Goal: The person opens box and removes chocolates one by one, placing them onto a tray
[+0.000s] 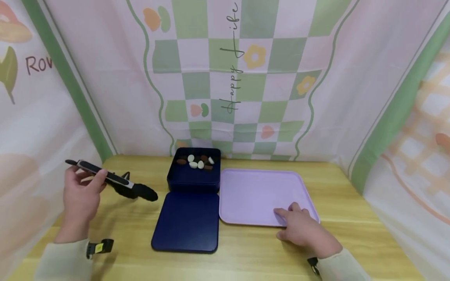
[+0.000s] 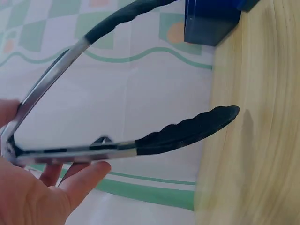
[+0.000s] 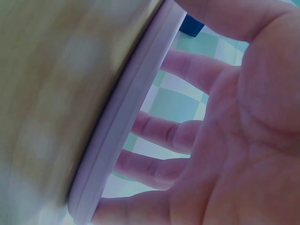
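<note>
My left hand (image 1: 80, 197) holds a pair of tongs (image 1: 142, 191) in the air over the table's left side. The tongs have metal arms and black scalloped tips; in the left wrist view their arms spread wide apart with nothing between the tips (image 2: 187, 130). At the near right edge of a lilac tray (image 1: 256, 191) is my right hand (image 1: 304, 228), its fingers spread over the rim. In the right wrist view the fingers (image 3: 154, 131) reach past the tray's rim (image 3: 126, 108); whether they press on it is hard to tell.
Behind, a dark blue box (image 1: 193, 185) holds several white and brown pebble-like pieces (image 1: 200, 164). A flat dark blue lid (image 1: 188, 222) lies in front of it, left of the tray. Patterned curtains (image 1: 246, 86) enclose the wooden table (image 1: 246, 253).
</note>
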A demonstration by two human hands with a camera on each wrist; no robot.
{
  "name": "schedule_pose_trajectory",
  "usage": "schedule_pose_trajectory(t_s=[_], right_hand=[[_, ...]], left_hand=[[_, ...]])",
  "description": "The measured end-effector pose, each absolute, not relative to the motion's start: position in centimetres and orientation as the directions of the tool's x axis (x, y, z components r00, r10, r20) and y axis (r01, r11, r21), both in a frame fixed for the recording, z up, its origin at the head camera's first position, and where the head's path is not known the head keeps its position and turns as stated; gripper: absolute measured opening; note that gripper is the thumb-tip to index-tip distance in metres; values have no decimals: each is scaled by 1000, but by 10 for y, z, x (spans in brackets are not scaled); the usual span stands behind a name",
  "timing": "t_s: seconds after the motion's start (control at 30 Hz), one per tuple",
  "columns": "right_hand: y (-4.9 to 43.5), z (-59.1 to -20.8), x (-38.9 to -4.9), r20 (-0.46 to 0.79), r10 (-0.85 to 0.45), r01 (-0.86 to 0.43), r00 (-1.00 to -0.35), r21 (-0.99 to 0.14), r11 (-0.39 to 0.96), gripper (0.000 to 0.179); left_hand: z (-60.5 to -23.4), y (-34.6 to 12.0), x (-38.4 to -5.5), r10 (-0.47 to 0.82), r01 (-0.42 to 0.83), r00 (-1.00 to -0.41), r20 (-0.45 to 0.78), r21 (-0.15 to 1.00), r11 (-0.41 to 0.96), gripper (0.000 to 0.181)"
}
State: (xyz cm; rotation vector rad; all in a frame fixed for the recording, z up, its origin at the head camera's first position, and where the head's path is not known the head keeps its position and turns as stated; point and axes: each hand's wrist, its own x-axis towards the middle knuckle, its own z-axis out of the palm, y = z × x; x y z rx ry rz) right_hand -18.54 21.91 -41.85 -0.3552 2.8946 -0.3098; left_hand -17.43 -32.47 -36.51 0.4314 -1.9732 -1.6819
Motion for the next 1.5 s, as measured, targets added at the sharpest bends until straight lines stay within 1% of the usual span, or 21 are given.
schedule_pose_trajectory(t_s=[0.07, 0.1, 0.17, 0.27, 0.4, 0.5, 0.67, 0.77, 0.97, 1.13, 1.4, 1.5], right_hand=[[220, -419, -186, -184, -259, -214, -948, -232, 949, 71], [221, -419, -186, -182, -261, -217, -948, -232, 948, 71], [221, -419, -186, -174, -271, -229, -947, -229, 946, 71], [221, -420, -186, -165, -295, -258, -941, -215, 942, 70], [221, -419, -184, -171, -322, -286, -931, -205, 936, 75], [222, -418, -181, -180, -320, -282, -930, -209, 936, 80], [223, -419, -179, -167, -292, -254, -942, -215, 943, 84], [220, -419, -180, -165, -262, -220, -951, -238, 946, 85], [216, -421, -184, -198, -200, -144, -960, -263, 954, 89], [214, -423, -185, -202, -190, -134, -961, -264, 955, 90], [213, -423, -185, -198, -184, -129, -963, -263, 956, 89], [214, -422, -185, -196, -184, -130, -963, -261, 957, 89]], left_hand=[[-365, -323, -177, -588, 167, -796, 139, 986, 7, 55], [-364, -323, -177, -602, 195, -789, 121, 979, -59, 55], [-363, -323, -176, -614, 221, -783, 102, 968, -122, 55], [-360, -324, -175, -606, 250, -791, 86, 949, -192, 56], [-354, -321, -175, -594, 281, -799, 90, 930, -238, 58], [-347, -314, -181, -601, 277, -795, 86, 932, -234, 60], [-336, -296, -194, -621, 250, -779, 87, 951, -180, 62], [-331, -283, -201, -622, 232, -777, 91, 961, -149, 62], [-330, -259, -216, -615, 200, -780, 114, 977, -74, 61], [-330, -245, -226, -610, 184, -780, 142, 983, -7, 61], [-328, -225, -248, -585, 200, -793, 167, 980, 8, 65], [-327, -214, -258, -571, 192, -802, 177, 981, 33, 66]])
